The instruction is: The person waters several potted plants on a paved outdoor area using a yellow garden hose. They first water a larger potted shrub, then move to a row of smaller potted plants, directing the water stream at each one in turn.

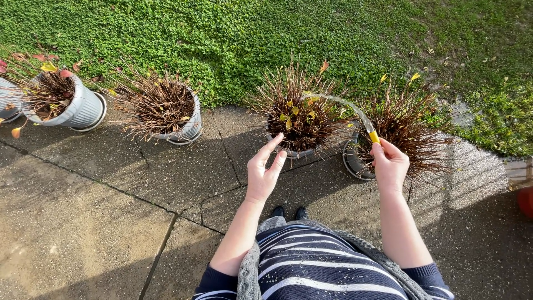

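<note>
My right hand (390,165) grips a yellow hose nozzle (374,136), and a stream of water (338,102) arcs from it to the left into a grey pot of bare reddish twigs with a few yellow leaves (300,119). My left hand (265,170) hovers open just in front of that pot, fingers spread, holding nothing. A second grey pot of twigs (402,130) stands right behind my right hand.
Two more grey pots with dry twigs stand to the left (164,108) and far left (61,100). All pots line the edge of cracked concrete paving (111,189). Green ground cover (222,39) fills the area behind. A red object (526,201) sits at the right edge.
</note>
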